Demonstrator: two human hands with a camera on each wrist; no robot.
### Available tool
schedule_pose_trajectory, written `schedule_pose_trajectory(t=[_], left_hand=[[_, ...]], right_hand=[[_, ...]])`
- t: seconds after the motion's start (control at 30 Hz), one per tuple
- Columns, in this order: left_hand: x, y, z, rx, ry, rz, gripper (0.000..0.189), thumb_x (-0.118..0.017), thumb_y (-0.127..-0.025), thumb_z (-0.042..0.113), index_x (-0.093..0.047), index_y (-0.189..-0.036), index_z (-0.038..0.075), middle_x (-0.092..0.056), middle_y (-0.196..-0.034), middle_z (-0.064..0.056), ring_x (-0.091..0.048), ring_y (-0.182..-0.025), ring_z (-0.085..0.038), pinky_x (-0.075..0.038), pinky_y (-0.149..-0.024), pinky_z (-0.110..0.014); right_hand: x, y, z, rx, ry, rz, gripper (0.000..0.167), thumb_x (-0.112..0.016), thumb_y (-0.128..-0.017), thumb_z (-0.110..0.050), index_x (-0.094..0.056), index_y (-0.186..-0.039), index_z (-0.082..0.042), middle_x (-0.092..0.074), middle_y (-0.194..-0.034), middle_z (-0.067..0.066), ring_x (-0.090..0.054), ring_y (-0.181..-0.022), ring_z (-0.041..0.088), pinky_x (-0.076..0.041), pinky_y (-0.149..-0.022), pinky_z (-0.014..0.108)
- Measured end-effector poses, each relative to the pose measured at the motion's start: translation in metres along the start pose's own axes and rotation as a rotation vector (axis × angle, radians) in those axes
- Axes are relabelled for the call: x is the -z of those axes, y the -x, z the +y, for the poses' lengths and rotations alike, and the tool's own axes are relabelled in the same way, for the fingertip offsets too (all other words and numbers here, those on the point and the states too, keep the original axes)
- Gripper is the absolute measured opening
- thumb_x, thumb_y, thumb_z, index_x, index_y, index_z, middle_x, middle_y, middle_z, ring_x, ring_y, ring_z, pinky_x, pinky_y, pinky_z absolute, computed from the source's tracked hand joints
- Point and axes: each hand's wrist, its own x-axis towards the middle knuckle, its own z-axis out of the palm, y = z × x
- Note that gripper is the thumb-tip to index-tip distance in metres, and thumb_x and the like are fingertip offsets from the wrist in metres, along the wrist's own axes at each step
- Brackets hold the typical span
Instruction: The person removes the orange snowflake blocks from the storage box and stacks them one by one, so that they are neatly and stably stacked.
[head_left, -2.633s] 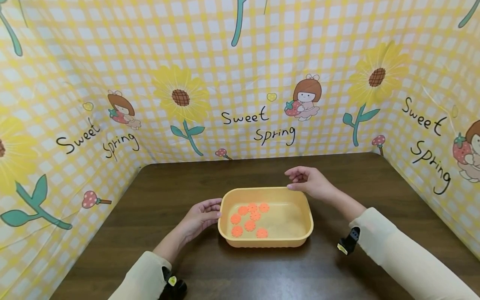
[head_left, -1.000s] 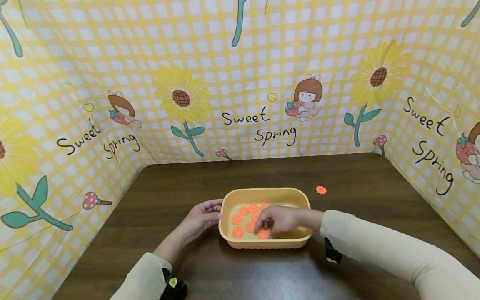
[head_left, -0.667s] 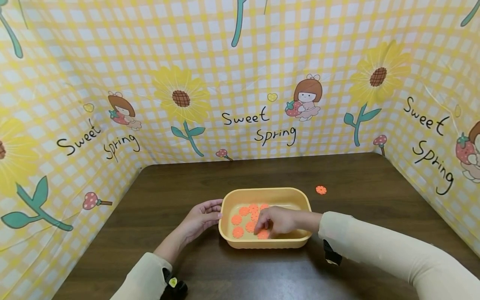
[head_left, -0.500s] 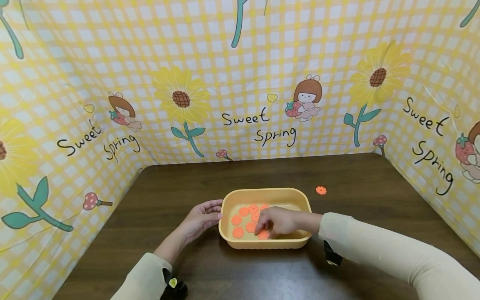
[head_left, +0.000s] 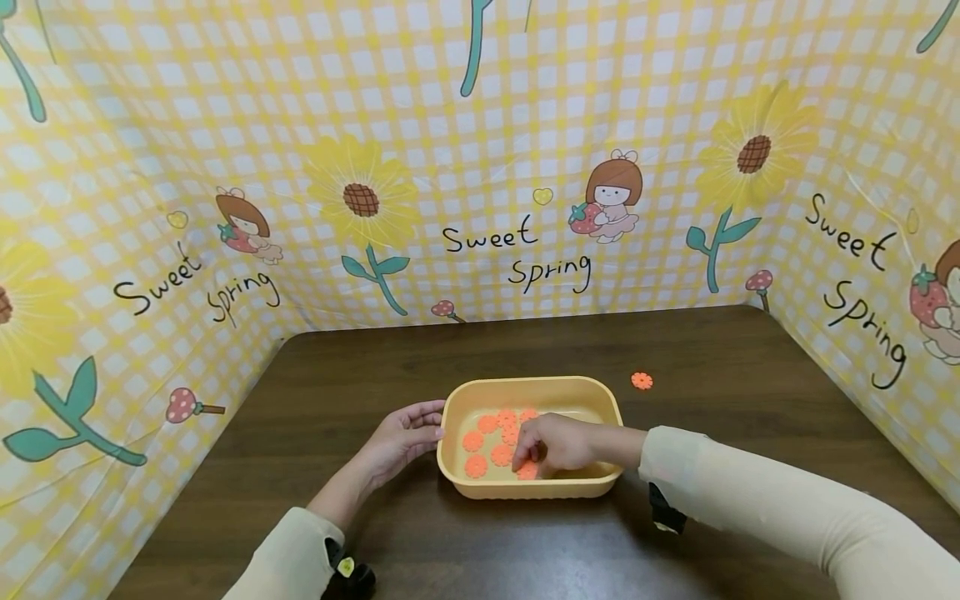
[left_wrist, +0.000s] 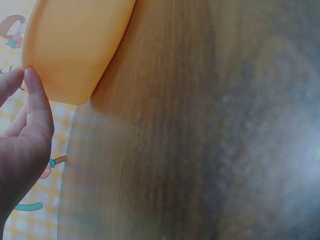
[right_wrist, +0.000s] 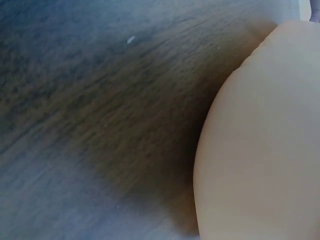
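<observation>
Nearest the front wall, an orange disc [head_left: 527, 472] lies in the yellow tray [head_left: 532, 491] beneath the right hand [head_left: 562, 440], its grip's hold uncertain, while the left hand [head_left: 399, 437], farther off, touches the left end, thumb and fingers apart.

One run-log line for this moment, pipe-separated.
left hand: touching left end of yellow tub | right hand: inside tub among orange discs, grip unclear | lone orange disc: on table, right of tub

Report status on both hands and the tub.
Left hand touching left end of tub. Right hand inside, at orange discs; grip unclear. Loose disc on table. No obstruction visible.
</observation>
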Motion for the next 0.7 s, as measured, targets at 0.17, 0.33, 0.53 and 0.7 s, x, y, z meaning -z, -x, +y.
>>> schedule_pose_trajectory(t=[0.17, 0.33, 0.53, 0.7], left_hand=[[0.001, -0.001, -0.001, 0.001, 0.001, -0.004, 0.056, -0.062, -0.091, -0.005, -0.037, -0.141, -0.011, -0.055, -0.111, -0.013, -0.059, -0.097, -0.018, -0.053, -0.085, -0.03], [0.0, -0.001, 0.0, -0.005, -0.002, -0.008, 0.056, -0.062, -0.091, -0.004, -0.037, -0.141, -0.011, -0.056, -0.111, -0.013, -0.059, -0.096, -0.018, -0.053, -0.085, -0.03], [0.0, 0.0, 0.0, 0.0, -0.002, -0.009, 0.057, -0.062, -0.091, -0.004, -0.037, -0.141, -0.011, -0.056, -0.111, -0.013, -0.06, -0.096, -0.018, -0.053, -0.085, -0.03], [0.0, 0.0, 0.0, 0.0, 0.001, -0.009, 0.057, -0.062, -0.091, -0.005, -0.036, -0.141, -0.011, -0.056, -0.11, -0.013, -0.059, -0.096, -0.018, -0.053, -0.085, -0.03]], right_hand=[[0.003, 0.0, -0.001, 0.006, 0.013, 0.001, 0.027, -0.078, -0.075, 0.006, -0.075, -0.099, -0.008, -0.06, -0.088, -0.004, -0.055, -0.08, 0.011, -0.05, -0.073, 0.022], [0.011, 0.001, -0.005, 0.008, -0.01, 0.019, 0.026, -0.079, -0.077, -0.001, -0.075, -0.101, -0.009, -0.059, -0.09, -0.003, -0.056, -0.083, 0.015, -0.051, -0.074, 0.024], [0.022, 0.003, -0.009, 0.023, -0.038, 0.027, 0.026, -0.078, -0.078, -0.003, -0.073, -0.103, -0.007, -0.062, -0.096, -0.002, -0.057, -0.087, 0.017, -0.05, -0.073, 0.026], [0.031, 0.006, -0.01, 0.01, -0.055, 0.059, 0.028, -0.077, -0.077, -0.003, -0.072, -0.105, -0.004, -0.065, -0.1, 0.0, -0.057, -0.09, 0.02, -0.049, -0.074, 0.028]])
